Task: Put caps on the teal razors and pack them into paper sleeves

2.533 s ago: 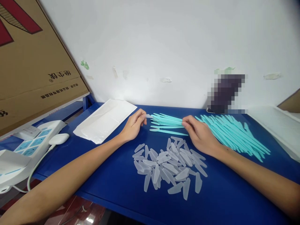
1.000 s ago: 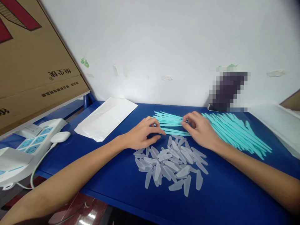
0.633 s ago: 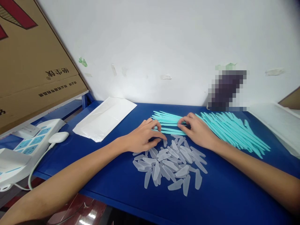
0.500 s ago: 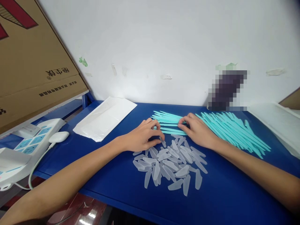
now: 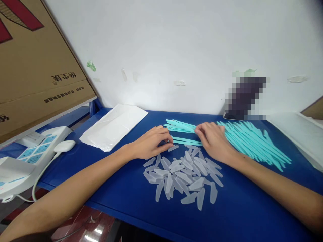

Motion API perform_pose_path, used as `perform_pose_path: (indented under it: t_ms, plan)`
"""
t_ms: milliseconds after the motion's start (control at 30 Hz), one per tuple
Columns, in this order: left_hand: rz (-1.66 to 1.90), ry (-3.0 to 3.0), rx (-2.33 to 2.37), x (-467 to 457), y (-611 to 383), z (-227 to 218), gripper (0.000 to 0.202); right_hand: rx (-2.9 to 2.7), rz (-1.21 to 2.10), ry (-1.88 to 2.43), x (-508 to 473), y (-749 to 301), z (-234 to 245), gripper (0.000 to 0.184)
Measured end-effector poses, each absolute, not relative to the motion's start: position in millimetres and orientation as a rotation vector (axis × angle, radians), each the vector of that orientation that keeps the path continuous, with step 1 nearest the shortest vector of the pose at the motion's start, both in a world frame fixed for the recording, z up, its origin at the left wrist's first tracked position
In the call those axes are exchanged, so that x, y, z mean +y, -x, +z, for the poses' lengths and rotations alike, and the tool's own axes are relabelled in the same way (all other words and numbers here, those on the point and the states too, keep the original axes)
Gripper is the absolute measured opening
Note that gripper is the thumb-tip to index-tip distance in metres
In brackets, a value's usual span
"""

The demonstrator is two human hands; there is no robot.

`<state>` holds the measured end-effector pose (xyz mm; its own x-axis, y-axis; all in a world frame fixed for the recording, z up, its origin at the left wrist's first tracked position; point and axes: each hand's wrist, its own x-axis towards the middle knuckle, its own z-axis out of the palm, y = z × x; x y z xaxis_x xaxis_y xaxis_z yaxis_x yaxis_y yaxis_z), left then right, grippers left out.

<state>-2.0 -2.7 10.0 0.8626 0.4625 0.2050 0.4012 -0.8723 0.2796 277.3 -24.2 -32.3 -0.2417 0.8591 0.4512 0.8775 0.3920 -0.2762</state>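
My left hand (image 5: 157, 141) is at the left end of two long teal strips (image 5: 188, 141), thumb and forefinger apart around it. Just beyond its thumb tip lies a small frosted translucent piece (image 5: 173, 148). Thumb and fingers of my right hand (image 5: 212, 137) are pinched at the right end of a small bunch of teal strips (image 5: 178, 125); how many are in its grasp is hidden. Below both hands spreads a loose heap of frosted, blade-shaped pieces (image 5: 183, 173). A larger pile of teal strips (image 5: 254, 143) lies to the right, partly behind my right hand.
A white plastic packet (image 5: 114, 126) lies at the back left of the blue table (image 5: 141, 208). A power strip (image 5: 37, 158) with a white plug and cable is at the left. A cardboard box (image 5: 42, 74) leans above it. A pixelated dark object (image 5: 244, 97) stands against the wall.
The frosted piece at my left fingertips now lies flat on the table. My right hand has shifted slightly right, and the small bunch of strips sits closer together, apart from the two lower strips.
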Motion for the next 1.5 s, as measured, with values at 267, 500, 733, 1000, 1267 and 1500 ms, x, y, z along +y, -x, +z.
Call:
perform_pose_path:
  t_ms: [267, 500, 733, 1000, 1267, 1500]
  plan:
    - [0.338, -2.859, 0.816, -8, -4, 10, 0.019, -2.016, 0.138, 1.433, -30, -277, -30, 0.022]
    - [0.348, -2.889, 0.802, -10, -6, 5, 0.035, -1.909, 0.022, 1.426, -27, -278, -31, 0.019]
    - [0.306, -2.875, 0.731, -15, -13, 8, 0.017, -1.889, -0.019, 1.360, -26, -279, -28, 0.039]
    - [0.397, -2.987, 0.643, -12, -8, 6, 0.023, -1.807, -0.090, 1.132, -29, -280, -27, 0.033]
    - [0.993, -2.162, 0.977, 15, 5, -3, 0.023, -1.782, 0.005, 1.132, -33, -278, -25, 0.027]
    - [1.046, -1.799, 1.015, 34, 8, -16, 0.023, -1.629, 0.402, 1.266, -38, -276, -23, 0.032]
